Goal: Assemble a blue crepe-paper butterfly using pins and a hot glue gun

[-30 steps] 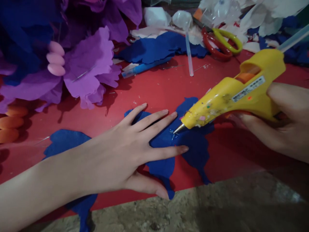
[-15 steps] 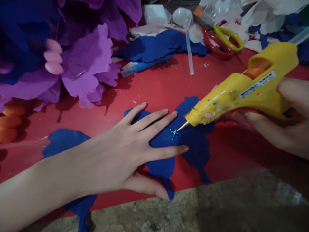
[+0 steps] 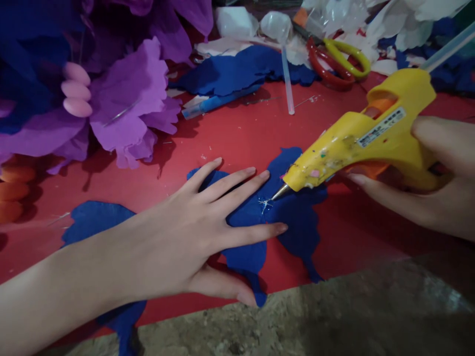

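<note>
My left hand (image 3: 193, 232) lies flat with spread fingers on a dark blue butterfly-shaped cutout (image 3: 297, 222), pressing it against the red sheet. In my right hand (image 3: 441, 183) is a yellow hot glue gun (image 3: 345, 143), gripped by its handle, with a clear glue stick (image 3: 449, 47) jutting from its rear. The metal nozzle points down left at the cutout's middle, close to a small patch of shiny glue strands (image 3: 265, 203). My left wrist partly covers a second blue cutout (image 3: 98, 217).
Purple crepe-paper petals (image 3: 129, 99) and pink oval pieces (image 3: 76, 90) lie at the upper left, orange ones (image 3: 15, 190) below. Scissors (image 3: 330, 64), a blue pen (image 3: 222, 101), a loose glue stick (image 3: 287, 81) and scraps line the back. Stone-like floor (image 3: 260, 326) borders the red sheet (image 3: 356, 227).
My right hand has tilted the glue gun a little more upright, its rear shifting left. Its nozzle stays by the glue patch, and my left hand keeps its place on the cutout.
</note>
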The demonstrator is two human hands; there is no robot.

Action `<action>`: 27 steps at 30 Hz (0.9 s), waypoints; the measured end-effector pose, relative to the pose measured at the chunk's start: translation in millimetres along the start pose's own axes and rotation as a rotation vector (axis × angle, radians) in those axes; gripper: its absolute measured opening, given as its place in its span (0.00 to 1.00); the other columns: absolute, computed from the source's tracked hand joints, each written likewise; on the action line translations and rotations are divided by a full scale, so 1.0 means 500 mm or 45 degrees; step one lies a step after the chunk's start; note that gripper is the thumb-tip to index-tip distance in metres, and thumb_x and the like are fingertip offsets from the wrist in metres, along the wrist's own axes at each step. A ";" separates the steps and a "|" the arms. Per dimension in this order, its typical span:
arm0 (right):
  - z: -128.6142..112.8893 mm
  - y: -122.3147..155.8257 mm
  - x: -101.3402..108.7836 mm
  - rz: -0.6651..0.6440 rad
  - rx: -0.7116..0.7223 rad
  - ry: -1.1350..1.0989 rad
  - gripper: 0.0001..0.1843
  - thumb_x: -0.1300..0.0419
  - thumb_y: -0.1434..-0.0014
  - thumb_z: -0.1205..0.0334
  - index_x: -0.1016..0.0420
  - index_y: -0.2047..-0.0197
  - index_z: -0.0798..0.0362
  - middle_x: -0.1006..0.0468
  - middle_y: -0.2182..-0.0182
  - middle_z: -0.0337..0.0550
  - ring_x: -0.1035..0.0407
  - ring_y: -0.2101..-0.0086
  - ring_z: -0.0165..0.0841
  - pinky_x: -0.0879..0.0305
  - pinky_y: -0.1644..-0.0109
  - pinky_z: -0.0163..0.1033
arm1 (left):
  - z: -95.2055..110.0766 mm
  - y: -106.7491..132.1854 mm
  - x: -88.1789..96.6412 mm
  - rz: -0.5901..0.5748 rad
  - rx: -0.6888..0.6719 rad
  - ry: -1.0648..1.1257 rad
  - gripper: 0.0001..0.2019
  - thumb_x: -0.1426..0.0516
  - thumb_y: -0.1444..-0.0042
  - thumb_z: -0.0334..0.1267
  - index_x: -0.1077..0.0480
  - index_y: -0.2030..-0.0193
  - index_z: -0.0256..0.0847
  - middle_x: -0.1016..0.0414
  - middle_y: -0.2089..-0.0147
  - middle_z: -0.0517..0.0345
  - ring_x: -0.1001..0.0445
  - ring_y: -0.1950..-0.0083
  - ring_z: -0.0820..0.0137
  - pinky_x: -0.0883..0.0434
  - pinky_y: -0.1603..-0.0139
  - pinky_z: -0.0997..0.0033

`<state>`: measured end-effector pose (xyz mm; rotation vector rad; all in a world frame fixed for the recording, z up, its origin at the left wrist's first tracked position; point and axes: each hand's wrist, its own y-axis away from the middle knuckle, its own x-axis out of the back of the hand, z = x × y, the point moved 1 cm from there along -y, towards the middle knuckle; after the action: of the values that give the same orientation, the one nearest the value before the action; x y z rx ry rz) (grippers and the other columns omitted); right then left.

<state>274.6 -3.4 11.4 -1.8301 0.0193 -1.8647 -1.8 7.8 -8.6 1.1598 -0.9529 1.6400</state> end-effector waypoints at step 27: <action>-0.004 0.009 -0.021 0.078 0.045 0.101 0.29 0.62 0.39 0.31 0.46 0.70 0.50 0.44 0.80 0.34 0.45 0.79 0.27 0.55 0.78 0.36 | -0.003 0.012 -0.015 0.011 0.021 -0.050 0.34 0.49 0.45 0.64 0.43 0.35 0.52 0.49 0.29 0.35 0.49 0.30 0.44 0.48 0.37 0.32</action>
<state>273.9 -4.0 0.0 -1.7123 0.0691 -1.8819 -6.5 5.4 -16.9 1.2047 -0.9724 1.6401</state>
